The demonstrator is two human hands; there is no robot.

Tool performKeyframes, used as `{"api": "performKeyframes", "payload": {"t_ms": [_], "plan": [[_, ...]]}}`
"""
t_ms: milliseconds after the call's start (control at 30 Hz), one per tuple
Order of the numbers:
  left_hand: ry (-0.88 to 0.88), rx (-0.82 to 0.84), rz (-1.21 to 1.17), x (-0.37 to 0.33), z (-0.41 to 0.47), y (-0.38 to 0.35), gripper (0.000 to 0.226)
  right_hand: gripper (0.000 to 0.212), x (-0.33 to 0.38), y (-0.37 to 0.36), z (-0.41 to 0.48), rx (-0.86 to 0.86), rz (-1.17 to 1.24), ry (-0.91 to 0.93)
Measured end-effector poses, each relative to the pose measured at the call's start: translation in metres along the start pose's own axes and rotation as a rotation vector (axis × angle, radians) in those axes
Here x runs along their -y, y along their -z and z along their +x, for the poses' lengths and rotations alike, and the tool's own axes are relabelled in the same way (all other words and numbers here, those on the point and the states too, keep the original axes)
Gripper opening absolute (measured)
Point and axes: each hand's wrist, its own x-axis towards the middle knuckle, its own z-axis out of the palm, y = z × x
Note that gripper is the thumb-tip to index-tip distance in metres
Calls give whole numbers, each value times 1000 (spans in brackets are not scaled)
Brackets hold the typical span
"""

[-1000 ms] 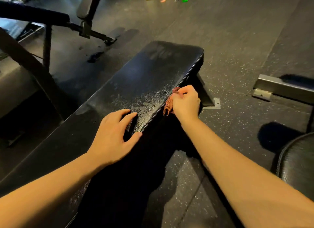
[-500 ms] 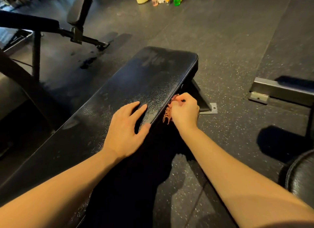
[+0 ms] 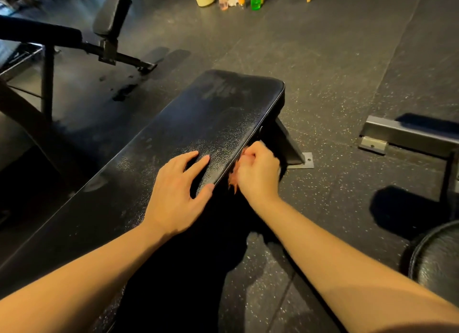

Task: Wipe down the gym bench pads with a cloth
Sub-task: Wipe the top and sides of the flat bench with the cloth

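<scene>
The bench pad (image 3: pixel 211 124) is black grained vinyl, leather-like, with a soft sheen and dull smeared patches at its far end. The cloth (image 3: pixel 233 181) looks orange and fuzzy. The floor (image 3: pixel 323 59) is matt speckled rubber. The foot plate (image 3: pixel 303 160) is dull grey metal.

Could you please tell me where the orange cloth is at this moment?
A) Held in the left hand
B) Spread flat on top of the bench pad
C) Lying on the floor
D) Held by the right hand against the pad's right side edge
D: the right hand grips the bunched orange cloth against the side edge of the bench pad, while the left hand rests flat on the pad's top and holds nothing.
</scene>
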Motion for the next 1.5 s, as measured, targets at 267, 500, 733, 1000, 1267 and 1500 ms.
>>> {"api": "performKeyframes", "payload": {"t_ms": [267,500,733,1000,1267,1500], "plan": [[15,22,6,-1,1,3,63,17,-1,9,33,-23,-17,-82],[16,23,2,-2,-1,2,65,13,1,10,17,117,-121,0],[1,4,-21,2,-1,0,65,20,0,19,72,-103,21,-15],[19,8,-41,-1,-1,2,65,21,2,27,89,70,-249,65],[12,7,-26,1,-1,0,65,12,-10,17,30,324,-220,86],[24,11,-36,1,-1,1,64,24,3,32,114,-62,-172,-24]]}}
